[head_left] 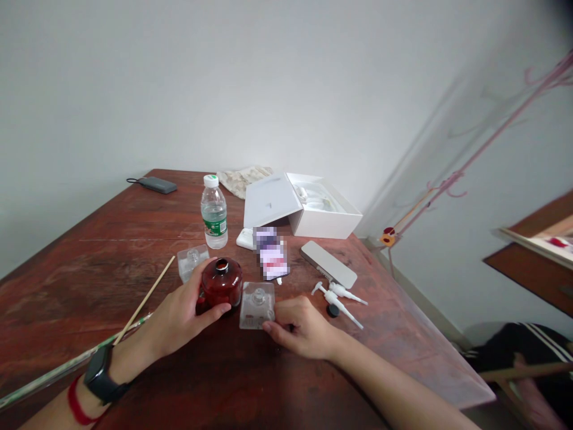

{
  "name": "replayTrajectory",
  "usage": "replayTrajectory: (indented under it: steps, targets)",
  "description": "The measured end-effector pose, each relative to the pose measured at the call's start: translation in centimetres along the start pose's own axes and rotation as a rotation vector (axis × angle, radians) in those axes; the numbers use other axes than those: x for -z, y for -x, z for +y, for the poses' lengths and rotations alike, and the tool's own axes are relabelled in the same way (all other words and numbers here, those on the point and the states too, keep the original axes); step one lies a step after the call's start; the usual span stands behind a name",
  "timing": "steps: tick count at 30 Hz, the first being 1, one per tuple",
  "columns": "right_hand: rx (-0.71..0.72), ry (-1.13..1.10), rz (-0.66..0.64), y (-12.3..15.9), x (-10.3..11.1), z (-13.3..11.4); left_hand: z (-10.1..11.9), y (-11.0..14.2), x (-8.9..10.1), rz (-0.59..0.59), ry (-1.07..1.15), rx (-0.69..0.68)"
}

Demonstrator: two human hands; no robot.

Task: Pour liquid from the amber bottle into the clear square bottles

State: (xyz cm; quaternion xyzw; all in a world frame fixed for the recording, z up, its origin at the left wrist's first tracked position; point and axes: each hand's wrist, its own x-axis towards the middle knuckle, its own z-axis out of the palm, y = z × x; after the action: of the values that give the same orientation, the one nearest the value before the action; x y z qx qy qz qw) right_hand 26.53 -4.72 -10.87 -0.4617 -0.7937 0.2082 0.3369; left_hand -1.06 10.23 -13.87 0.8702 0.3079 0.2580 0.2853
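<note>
My left hand (179, 316) is wrapped around the side of a round, dark amber bottle (228, 283), whose neck is uncapped and points up. Fingers of my right hand (304, 328) are closed at the right edge of a clear, square, flat-topped bottle (257, 313) with a short neck. That clear bottle is just right of the amber one. A second clear square bottle (190, 266) is partly hidden behind my left fingers. Two white pump heads (338, 304) lie to the right of my right hand, near a small black cap (332, 310).
Behind are a water bottle (215, 221), a white box (324, 221) with its lid (271, 200), a white case (245, 238), a blurred-out phone (271, 254) and a silver case (329, 263). A wooden stick (145, 298) lies at left. Someone's hand (530, 382) shows at lower right.
</note>
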Motion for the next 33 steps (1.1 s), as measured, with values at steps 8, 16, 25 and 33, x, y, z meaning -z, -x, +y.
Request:
replayTrajectory:
  steps: [8, 16, 25, 33]
  targets:
    - [-0.003, 0.007, 0.004, 0.0, -0.1, 0.0, 1.3, -0.2, 0.5, -0.018, 0.007, 0.019]
    - [-0.011, 0.01, -0.009, 0.1, 0.0, -0.1, 1.6, -0.4, 0.7, -0.041, 0.079, -0.003]
    - [-0.03, 0.032, -0.027, 0.3, 0.0, 0.3, 2.1, -0.3, 1.0, -0.049, 0.11, 0.025]
    - [0.011, 0.038, -0.002, 0.1, 0.0, 0.2, 1.2, -0.3, 0.6, -0.048, 0.116, 0.005]
